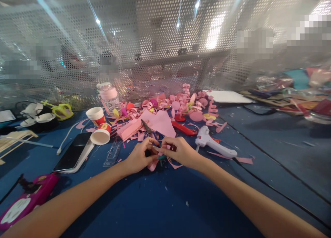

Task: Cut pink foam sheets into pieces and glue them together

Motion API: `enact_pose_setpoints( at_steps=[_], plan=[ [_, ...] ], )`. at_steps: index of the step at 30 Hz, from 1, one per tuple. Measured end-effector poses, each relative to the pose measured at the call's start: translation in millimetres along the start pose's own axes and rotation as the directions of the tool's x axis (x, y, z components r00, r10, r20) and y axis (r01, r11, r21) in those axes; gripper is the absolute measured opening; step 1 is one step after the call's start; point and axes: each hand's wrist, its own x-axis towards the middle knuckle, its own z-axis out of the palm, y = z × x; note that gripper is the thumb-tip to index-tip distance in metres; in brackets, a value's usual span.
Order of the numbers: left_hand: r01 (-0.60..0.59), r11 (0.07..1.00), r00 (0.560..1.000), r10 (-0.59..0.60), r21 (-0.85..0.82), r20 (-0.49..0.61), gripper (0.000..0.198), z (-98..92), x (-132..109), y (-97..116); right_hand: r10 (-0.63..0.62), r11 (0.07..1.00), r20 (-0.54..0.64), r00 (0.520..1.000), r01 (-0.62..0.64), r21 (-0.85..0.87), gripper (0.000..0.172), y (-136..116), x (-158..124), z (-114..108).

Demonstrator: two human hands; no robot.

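My left hand (141, 155) and my right hand (178, 150) meet over the middle of the blue table. Both are closed on a small pink paper piece (153, 165), which hangs partly below the left fingers; its full shape is hidden by them. The fingertips of my right hand pinch at its upper side. Just beyond the hands, scissors (146, 126) lie with their blades pointing away, handles mostly covered by my fingers. Behind them rest a large pink sheet (160, 122) and a folded pink strip (129, 128).
A white glue gun (216, 145) and a red-handled cutter (184, 128) lie to the right. Leftward are paper cups (100, 134), a phone (73, 152), a clear ruler (112, 154) and a magenta power strip (29, 198). Pink cut-outs (196, 115) heap up before a perforated metal screen (165, 34).
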Motion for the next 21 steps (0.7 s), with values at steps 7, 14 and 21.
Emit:
enact_pose_setpoints(
  at_steps=[7, 14, 21],
  plan=[
    [-0.015, 0.997, 1.000, 0.015, -0.077, 0.000, 0.033, 0.1, 0.3, 1.7, -0.031, 0.999, -0.040, 0.999, 0.032, 0.041, 0.025, 3.7, -0.6, 4.8],
    [-0.022, 0.993, 0.999, 0.016, -0.120, -0.046, 0.034, 0.1, 1.6, 3.1, -0.019, 0.994, -0.090, 0.996, 0.029, 0.102, 0.032, 3.7, 0.7, 7.1],
    [-0.029, 0.993, 0.998, 0.023, -0.110, -0.055, 0.034, -0.5, 1.8, 3.0, 0.027, 0.979, -0.085, 0.996, -0.009, 0.203, 0.031, 4.5, 0.8, 7.0]
  ],
)
